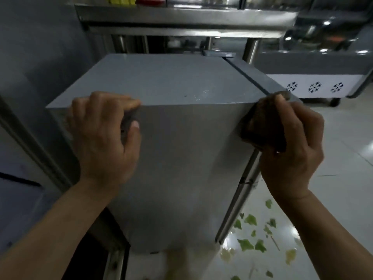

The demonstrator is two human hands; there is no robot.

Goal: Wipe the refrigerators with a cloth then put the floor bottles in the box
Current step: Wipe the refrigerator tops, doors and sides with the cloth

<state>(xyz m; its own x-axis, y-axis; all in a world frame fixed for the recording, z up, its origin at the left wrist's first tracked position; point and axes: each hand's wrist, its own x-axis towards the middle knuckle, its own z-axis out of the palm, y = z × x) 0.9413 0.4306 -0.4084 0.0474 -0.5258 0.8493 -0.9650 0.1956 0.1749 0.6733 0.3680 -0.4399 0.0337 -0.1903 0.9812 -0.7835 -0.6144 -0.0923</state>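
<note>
Wiping is the step I judge to be in hand: I look down at a small grey refrigerator point(161, 85) standing on the floor, its flat top and one plain side facing me. My right hand point(290, 150) pinches a dark brown cloth point(264, 126), thumb on its outer face and the other fingers behind it, pressing it against the refrigerator's near right corner, where the top edge meets the door seam. My left hand point(103, 138) curls over the near left stretch of the top edge, fingers on top and thumb down the side; a dark patch sits under the thumb, and I cannot tell whether that is shadow or something held.

To do this well, I would keep the left grip bracing the cabinet so it does not shift, and draw the cloth flat along the edge and then across the top in overlapping passes, following the door gap, where dirt would likely gather.

For room: a steel counter point(181, 17) overhangs just behind the refrigerator, so a long forward stroke may meet its frame. A grey wall or panel point(40, 47) stands close on the left. The right side opens onto a glossy tiled floor point(343, 148) with green leaf scraps point(250, 220) scattered near the refrigerator's base; wet-looking tile could be slippery. No bottles or box are in view
</note>
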